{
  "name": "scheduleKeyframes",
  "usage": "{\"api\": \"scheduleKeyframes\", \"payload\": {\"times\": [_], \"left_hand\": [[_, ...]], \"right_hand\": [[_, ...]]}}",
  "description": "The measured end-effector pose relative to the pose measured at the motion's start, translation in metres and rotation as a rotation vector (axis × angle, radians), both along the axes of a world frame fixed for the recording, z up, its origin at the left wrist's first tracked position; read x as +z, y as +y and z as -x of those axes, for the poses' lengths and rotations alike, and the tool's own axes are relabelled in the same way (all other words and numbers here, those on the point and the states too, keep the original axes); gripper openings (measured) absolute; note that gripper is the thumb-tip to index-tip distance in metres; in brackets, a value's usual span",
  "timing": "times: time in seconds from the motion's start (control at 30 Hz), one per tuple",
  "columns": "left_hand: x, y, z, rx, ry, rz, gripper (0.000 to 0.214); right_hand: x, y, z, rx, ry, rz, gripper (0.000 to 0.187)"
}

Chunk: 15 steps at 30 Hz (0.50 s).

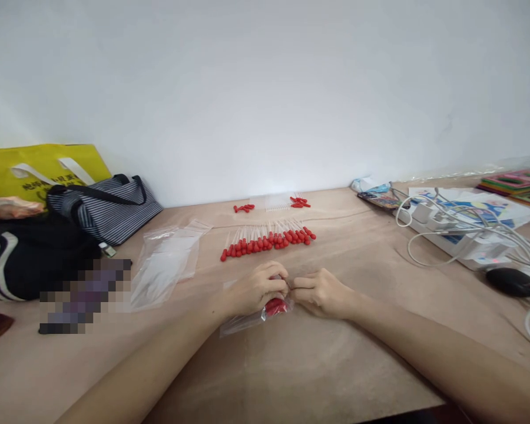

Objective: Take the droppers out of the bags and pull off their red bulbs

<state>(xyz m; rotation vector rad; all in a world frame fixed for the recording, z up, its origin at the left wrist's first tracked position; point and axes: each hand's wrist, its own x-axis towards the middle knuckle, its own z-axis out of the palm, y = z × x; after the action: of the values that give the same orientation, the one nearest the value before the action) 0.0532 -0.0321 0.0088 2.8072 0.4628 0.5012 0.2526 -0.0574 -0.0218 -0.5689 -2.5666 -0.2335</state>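
A clear plastic bag with red bulb-ended pieces inside lies near the middle of the table. My left hand is over the bag, its fingers curled on the plastic. Close beside it, my right hand pinches the bag's right end. The fingertips of both hands nearly meet, and part of the bag is hidden beneath them. Just beyond stretches a row of droppers with red rubber bulbs, their thin clear tubes pointing toward the wall.
Loose red bulbs and more droppers lie by the wall. Flat clear bags rest at left, near a blurred phone-like item and a striped bag. A power strip with cables and a black mouse are at right.
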Motion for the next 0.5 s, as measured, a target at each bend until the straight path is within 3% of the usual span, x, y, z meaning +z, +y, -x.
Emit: {"api": "scheduleKeyframes", "payload": {"times": [0.13, 0.23, 0.33, 0.5], "left_hand": [[0.007, -0.009, 0.010, 0.146, 0.024, 0.102, 0.016], [0.005, -0.022, 0.028, 0.258, 0.028, 0.189, 0.034], [-0.001, -0.035, 0.046, 0.372, 0.062, 0.240, 0.049], [-0.007, -0.040, 0.053, 0.369, 0.039, 0.288, 0.052]], "right_hand": [[0.003, 0.000, -0.007, -0.029, 0.013, 0.158, 0.018], [0.007, 0.000, -0.012, -0.039, 0.035, 0.378, 0.014], [0.009, 0.000, -0.012, -0.051, 0.087, 0.593, 0.021], [0.003, 0.002, 0.001, -0.089, 0.276, 0.676, 0.018]]}}
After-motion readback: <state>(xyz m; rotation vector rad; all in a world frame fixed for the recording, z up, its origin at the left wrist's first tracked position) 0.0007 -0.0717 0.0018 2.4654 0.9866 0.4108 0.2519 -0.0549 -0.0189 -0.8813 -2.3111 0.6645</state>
